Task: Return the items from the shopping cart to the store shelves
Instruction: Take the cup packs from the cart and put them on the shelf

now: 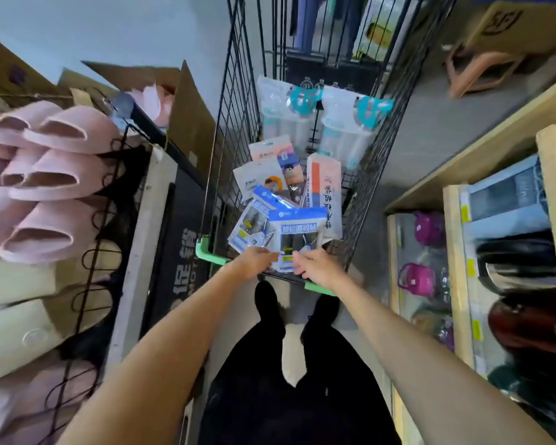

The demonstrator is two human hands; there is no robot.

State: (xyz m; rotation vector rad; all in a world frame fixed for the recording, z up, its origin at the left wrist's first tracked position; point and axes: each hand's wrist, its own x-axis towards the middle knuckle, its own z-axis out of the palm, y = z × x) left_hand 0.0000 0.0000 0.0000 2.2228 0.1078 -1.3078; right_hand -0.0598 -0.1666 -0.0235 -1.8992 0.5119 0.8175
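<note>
A black wire shopping cart (235, 130) with green handle corners stands in front of me. Over its near end both hands pinch one blue-and-white packet (297, 234): my left hand (257, 261) holds its lower left edge, my right hand (316, 266) its lower right edge. A second blue packet (252, 220) lies just behind it. Farther in lie a white-and-orange packet (323, 187), small carded packets (265, 179) and two clear bags with teal labels (341, 123).
Pink slippers (52, 178) hang on a wire rack at the left, with open cardboard boxes (187, 114) behind. Wooden shelves (456, 258) at the right hold magenta containers and dark goods. A pink stool (482, 70) stands far right. My legs are below the cart handle.
</note>
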